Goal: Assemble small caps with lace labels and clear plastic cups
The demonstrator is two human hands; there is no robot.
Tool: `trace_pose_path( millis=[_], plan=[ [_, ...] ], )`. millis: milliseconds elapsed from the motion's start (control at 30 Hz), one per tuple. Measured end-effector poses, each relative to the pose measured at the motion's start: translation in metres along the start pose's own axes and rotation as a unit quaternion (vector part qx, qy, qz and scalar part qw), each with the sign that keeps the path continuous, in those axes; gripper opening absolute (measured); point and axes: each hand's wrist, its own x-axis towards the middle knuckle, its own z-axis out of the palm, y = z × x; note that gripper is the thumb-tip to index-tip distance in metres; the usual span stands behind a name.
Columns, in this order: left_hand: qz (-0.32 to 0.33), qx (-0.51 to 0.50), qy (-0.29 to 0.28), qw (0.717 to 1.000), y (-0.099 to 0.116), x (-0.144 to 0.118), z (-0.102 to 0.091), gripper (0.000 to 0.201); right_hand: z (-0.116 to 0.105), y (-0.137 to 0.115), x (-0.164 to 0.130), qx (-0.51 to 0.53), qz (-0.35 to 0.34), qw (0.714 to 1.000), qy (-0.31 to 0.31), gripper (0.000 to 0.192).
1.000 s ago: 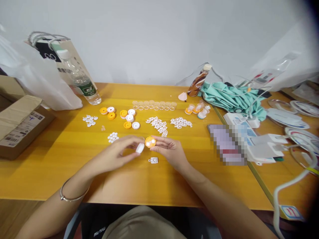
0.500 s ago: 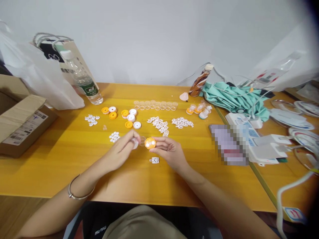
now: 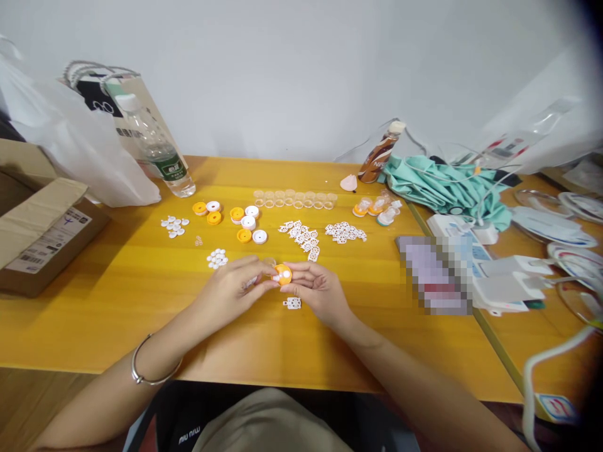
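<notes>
My right hand (image 3: 320, 289) grips a round orange cap (image 3: 284, 282) by its right edge, its open face turned up. White round pieces (image 3: 286, 274) lie inside the cap. At its left edge, the pinched thumb and finger of my left hand (image 3: 235, 285) touch the cap; what they hold is mostly hidden. Something pale shows under the left fingers. A clear round cup (image 3: 270, 262) stands just behind the left fingertips. Below the cap, a small white perforated plate (image 3: 293, 303) lies on the table.
Orange caps (image 3: 244, 236) and white caps (image 3: 259, 236) sit at centre left, near white discs (image 3: 217, 258). Behind are clear cups (image 3: 298, 199) in rows and white lattice pieces (image 3: 346, 232). Assembled pieces (image 3: 386, 216), a phone (image 3: 431, 276) and a power strip (image 3: 475, 263) lie right.
My left hand has moved right and its fingertips now meet the orange cap. The right hand has shifted the cap slightly left and down, tilting it.
</notes>
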Motion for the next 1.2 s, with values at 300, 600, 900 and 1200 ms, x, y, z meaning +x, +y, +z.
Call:
trace_pose_path(
  millis=[300,600,900,1200],
  plan=[
    [-0.04,0.001,0.007,0.999,0.001,0.003,0.005,0.012,0.005,0.009,-0.003,-0.009,0.003,1.0,0.022,0.037],
    [-0.055,-0.02,0.016,0.998,0.003,0.002,0.005,0.011,0.005,0.009,-0.004,-0.006,0.016,1.0,0.022,0.035],
    [-0.092,-0.102,-0.021,0.99,-0.003,0.004,0.005,0.015,0.006,0.009,-0.004,-0.006,0.023,1.0,0.012,0.036],
    [-0.141,-0.184,-0.038,0.972,-0.009,0.007,0.002,0.018,0.006,0.006,-0.003,-0.007,0.038,0.999,0.012,0.035]
  ],
)
